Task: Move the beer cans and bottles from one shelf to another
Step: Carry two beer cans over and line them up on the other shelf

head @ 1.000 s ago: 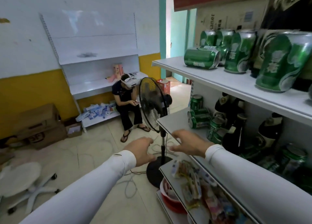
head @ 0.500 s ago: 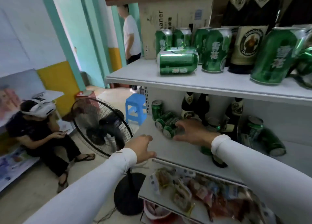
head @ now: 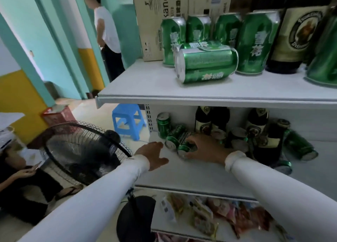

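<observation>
- Beer cans lying on their sides near the left end of the middle shelf [head: 191,176]: the right hand [head: 206,147] has its fingers curled over one lying can [head: 185,147], thumb against the can's front end.
- Just left of it lies a second green can [head: 174,136], touching the first; a third can [head: 163,125] stands upright behind them at the shelf's back left corner.
- The left hand [head: 153,156] hangs over the shelf's left edge with fingers relaxed, holding nothing.
- Dark bottles [head: 203,121] stand along the back of that shelf, with more cans among them.
- On the upper shelf [head: 145,88], a can on its side [head: 206,66] lies in front of a row of upright cans [head: 257,42].
- A floor fan [head: 82,150] stands left of the shelving.
</observation>
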A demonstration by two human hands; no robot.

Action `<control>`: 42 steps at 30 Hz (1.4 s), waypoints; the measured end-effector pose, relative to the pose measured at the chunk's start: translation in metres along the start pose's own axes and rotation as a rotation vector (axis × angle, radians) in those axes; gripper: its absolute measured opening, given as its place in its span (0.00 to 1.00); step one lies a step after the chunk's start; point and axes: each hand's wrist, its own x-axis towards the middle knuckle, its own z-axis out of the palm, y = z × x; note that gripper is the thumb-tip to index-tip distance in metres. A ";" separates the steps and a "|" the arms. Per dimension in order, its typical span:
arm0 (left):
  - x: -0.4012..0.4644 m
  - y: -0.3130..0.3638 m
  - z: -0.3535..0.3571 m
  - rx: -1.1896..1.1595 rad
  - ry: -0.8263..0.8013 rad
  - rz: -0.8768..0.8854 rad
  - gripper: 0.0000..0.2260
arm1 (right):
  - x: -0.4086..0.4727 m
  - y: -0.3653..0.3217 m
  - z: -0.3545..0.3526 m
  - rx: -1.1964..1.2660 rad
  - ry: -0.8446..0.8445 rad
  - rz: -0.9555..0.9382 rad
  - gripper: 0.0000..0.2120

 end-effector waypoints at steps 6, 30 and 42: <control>0.041 -0.010 0.006 0.105 -0.027 0.149 0.31 | -0.011 0.000 0.030 0.084 0.055 0.193 0.30; 0.099 -0.008 0.014 0.009 0.036 0.115 0.25 | 0.023 0.006 0.078 0.181 0.261 0.461 0.35; 0.092 -0.006 0.020 -0.202 0.068 0.010 0.29 | 0.031 0.007 0.078 0.419 0.253 0.535 0.21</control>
